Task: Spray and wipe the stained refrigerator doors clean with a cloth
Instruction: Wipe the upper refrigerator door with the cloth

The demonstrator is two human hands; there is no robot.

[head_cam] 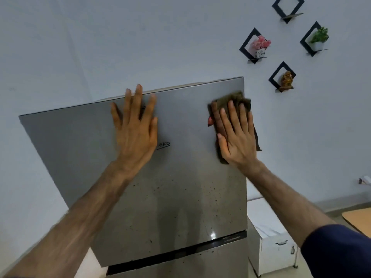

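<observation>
The grey upper refrigerator door (180,187) fills the middle of the head view, with dark specks scattered across its lower half. My left hand (135,129) rests flat on the door near its top edge, fingers spread and straight. My right hand (235,135) presses a dark brown cloth (239,100) flat against the door's upper right corner, fingers straight. The top of the lower door (190,265) shows below a dark gap. No spray bottle is in view.
A white cabinet (271,237) stands right of the refrigerator. A wooden table corner (359,219) shows at far right. Black diamond wall shelves hold pink flowers (260,44), a green plant (319,35) and a small brown figurine (286,80).
</observation>
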